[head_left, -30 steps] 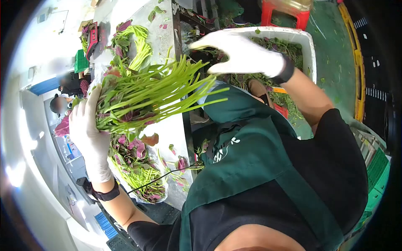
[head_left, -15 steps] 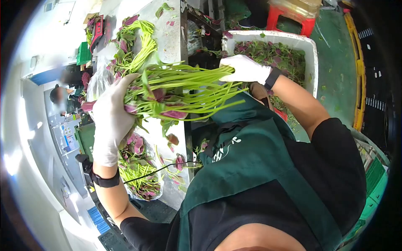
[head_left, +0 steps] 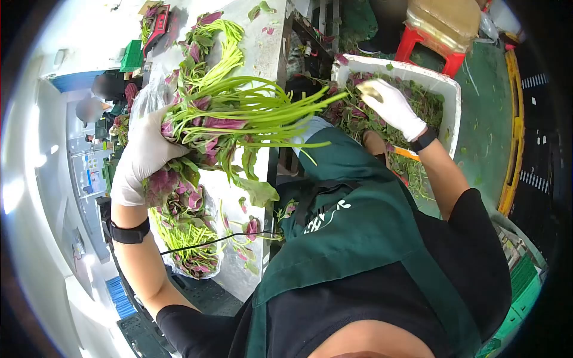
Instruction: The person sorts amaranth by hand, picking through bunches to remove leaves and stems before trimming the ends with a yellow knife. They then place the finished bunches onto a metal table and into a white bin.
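Note:
A bunch of amaranth (head_left: 239, 113), with green stems and purple-and-green leaves, is gripped by its leafy end in my white-gloved left hand (head_left: 146, 155). Its stems fan out to the right, past the edge of the metal table (head_left: 239, 274). Over the white bin (head_left: 456, 113) is my gloved right hand (head_left: 391, 107), apart from the bunch. Its fingers are curled and slightly blurred, with a small pale-and-dark spot at their tips that I cannot make out. Loose amaranth leaves and stems (head_left: 418, 95) fill much of that bin.
More amaranth (head_left: 227, 51) lies farther up the table, and a bagged bunch (head_left: 185, 238) sits near my left forearm. A red scale (head_left: 157, 27) stands at the far end. Beside the bin is a red stool (head_left: 412, 45). Other people (head_left: 107, 89) are at the left.
My right hand has left the stem ends and moved right over the bin. The bunch stays in my left hand, its stems now spread more loosely. The camera view has shifted slightly.

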`<state>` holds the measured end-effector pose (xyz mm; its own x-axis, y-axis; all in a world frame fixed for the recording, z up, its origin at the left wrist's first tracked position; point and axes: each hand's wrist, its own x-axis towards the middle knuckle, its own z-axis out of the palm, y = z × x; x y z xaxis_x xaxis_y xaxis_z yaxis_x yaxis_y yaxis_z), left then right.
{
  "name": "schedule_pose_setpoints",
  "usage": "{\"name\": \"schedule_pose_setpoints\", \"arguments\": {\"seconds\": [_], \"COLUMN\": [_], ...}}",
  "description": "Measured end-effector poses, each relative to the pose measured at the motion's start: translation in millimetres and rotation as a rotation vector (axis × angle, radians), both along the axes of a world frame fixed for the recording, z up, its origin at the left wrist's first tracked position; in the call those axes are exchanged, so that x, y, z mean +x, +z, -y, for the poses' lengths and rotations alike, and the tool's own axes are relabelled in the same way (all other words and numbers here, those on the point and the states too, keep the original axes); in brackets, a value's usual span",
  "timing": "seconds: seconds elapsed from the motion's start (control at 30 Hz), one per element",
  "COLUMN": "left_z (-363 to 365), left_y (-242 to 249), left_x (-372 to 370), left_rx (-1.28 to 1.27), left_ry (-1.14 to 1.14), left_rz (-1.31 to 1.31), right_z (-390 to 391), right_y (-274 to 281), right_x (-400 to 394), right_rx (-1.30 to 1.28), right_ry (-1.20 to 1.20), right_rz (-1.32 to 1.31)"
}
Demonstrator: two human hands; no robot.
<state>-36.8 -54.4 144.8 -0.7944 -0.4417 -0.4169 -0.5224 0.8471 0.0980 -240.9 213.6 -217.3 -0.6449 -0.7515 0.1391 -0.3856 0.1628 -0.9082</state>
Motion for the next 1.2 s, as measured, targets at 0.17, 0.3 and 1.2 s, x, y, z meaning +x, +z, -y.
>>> {"name": "schedule_pose_setpoints", "arguments": {"seconds": [0.17,0.3,1.2], "left_z": [-10.7,-9.4,11.3], "left_y": [19.8,27.2,63.1], "left_x": [-9.9,-9.7,5.4], "left_rx": [0.153,0.29,0.188], "left_ry": [0.132,0.258,0.001], "left_rz": [0.053,0.04,0.316], "right_z": [51.2,77.3,140.2], "right_y": [125.3,157.6,123.8], "right_x": [10.0,46.4,93.3], "right_rx": [-0.431,-0.513,-0.349], "right_ry": [0.115,0.319,1.204], "right_rz": [-0.115,-0.269,1.445]}}
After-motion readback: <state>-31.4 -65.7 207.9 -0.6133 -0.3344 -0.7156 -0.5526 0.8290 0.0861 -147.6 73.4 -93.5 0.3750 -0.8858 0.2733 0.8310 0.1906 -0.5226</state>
